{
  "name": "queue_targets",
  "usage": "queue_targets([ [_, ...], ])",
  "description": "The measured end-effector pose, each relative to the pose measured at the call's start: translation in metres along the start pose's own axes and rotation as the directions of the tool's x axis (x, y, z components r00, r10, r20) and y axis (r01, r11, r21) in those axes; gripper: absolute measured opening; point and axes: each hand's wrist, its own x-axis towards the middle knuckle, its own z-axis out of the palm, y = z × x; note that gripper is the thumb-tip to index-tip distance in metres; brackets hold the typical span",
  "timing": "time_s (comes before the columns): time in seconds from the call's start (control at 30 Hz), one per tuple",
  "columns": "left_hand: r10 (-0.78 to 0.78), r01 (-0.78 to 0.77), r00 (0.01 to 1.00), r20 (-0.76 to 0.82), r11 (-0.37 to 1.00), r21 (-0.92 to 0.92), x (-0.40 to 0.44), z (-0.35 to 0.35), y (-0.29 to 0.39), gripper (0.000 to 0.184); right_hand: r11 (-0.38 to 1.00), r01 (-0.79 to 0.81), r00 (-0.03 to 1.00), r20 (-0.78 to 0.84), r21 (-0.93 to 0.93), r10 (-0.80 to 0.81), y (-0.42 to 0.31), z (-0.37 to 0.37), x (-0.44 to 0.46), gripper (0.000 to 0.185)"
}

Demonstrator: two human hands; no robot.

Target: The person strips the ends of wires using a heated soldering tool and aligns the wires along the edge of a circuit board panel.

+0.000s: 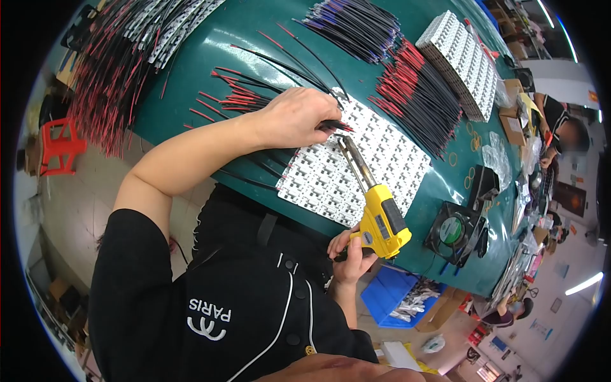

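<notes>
Well, yellow soldering gun [384, 223] inside right grip [351, 260].

Bright light comes from white tube lights [583, 284]; pale glare streaks the green counter [191, 58]. Fisheye distortion bends the darkened edges, and distant details look soft.

On the green desk [238, 22] lie 1 white board panel [318, 184], a heap of red-tipped black wires [423, 105], 1 panel stack [459, 67], 1 black fan [448, 233] and scattered rubber bands [452, 159].
</notes>
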Motion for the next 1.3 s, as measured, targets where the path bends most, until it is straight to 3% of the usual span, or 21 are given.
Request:
queue_targets([
  [0.2, 0.043, -0.043, 0.999, 0.000, 0.999, 0.026, 0.002, -0.001, 0.001, 0.014, 0.996, 0.051, 0.998, -0.030, 0.075, -0.048, -0.009, 0.001, 0.004, 0.044],
  [0.5, 0.149, -0.148, 0.988, -0.040, 0.989, 0.026, 0.004, 0.000, 0.001, 0.018, 0.962, 0.248, 0.967, -0.094, 0.112, -0.239, -0.012, 0.002, 0.022, 0.040],
  [0.77, -0.057, 0.074, 0.994, 0.092, 0.977, -0.198, 0.006, -0.001, -0.004, 0.018, 0.924, 0.356, 0.934, -0.083, 0.140, -0.347, 0.002, -0.002, 0.028, 0.034],
  [0.87, -0.027, 0.066, 0.974, 0.224, 0.983, -0.170, 0.009, -0.007, -0.007, 0.024, 0.922, 0.355, 0.934, -0.098, 0.153, -0.344, 0.001, -0.004, 0.030, 0.033],
  [0.97, 0.041, 0.073, 0.966, 0.256, 0.904, -0.421, 0.012, -0.004, -0.024, 0.023, 0.909, 0.356, 0.934, -0.126, 0.218, -0.335, 0.001, -0.004, 0.029, 0.034],
  [1.0, 0.074, 0.045, 0.962, 0.263, 0.906, -0.420, 0.012, -0.004, -0.027, 0.029, 0.909, 0.357, 0.933, -0.128, 0.214, -0.336, 0.001, -0.005, 0.029, 0.034],
  [1.1, -0.015, 0.043, 0.990, 0.139, 0.980, -0.196, 0.009, -0.009, -0.016, 0.028, 0.897, 0.377, 0.926, -0.129, 0.232, -0.356, 0.006, -0.008, 0.029, 0.034],
  [1.13, 0.078, -0.079, 0.997, -0.018, 0.994, -0.077, 0.007, -0.008, -0.013, 0.020, 0.895, 0.381, 0.924, -0.133, 0.234, -0.359, 0.006, -0.008, 0.029, 0.035],
  [1.23, 0.154, -0.089, 0.913, -0.378, 0.979, 0.185, 0.012, -0.017, -0.018, 0.017, 0.889, 0.391, 0.919, -0.141, 0.236, -0.367, 0.007, -0.007, 0.029, 0.035],
  [1.27, 0.024, 0.037, 0.913, -0.407, 0.989, 0.141, 0.013, -0.023, -0.018, 0.016, 0.890, 0.392, 0.919, -0.144, 0.234, -0.368, 0.008, -0.007, 0.029, 0.035],
  [1.3, 0.027, 0.013, 0.930, -0.365, 0.994, 0.106, 0.012, -0.029, -0.017, 0.016, 0.889, 0.395, 0.918, -0.148, 0.231, -0.369, 0.008, -0.007, 0.029, 0.035],
])
